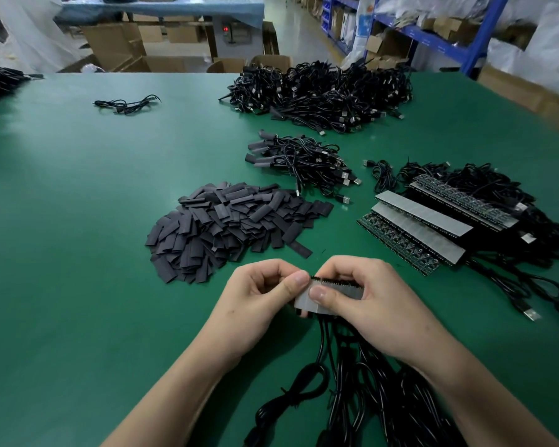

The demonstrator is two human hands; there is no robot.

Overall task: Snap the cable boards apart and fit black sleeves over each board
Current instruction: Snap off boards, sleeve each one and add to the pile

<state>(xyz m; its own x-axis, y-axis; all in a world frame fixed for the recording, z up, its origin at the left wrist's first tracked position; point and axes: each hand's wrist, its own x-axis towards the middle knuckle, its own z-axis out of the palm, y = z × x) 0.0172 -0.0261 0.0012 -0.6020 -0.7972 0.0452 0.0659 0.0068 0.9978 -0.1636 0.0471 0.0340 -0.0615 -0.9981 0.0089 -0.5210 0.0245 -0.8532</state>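
Fingers of left hand (259, 295) and right hand (368, 304) pinch board strip (339, 290), mostly hiding it.

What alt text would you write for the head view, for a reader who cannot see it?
The left hand and right hand pinch a strip of cable boards above a green table, black cables trailing toward the viewer. Beyond lie a heap of black sleeves, more board strips to the right, and cable piles.

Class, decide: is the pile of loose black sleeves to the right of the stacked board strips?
No, the sleeve pile lies left of the stacked board strips.
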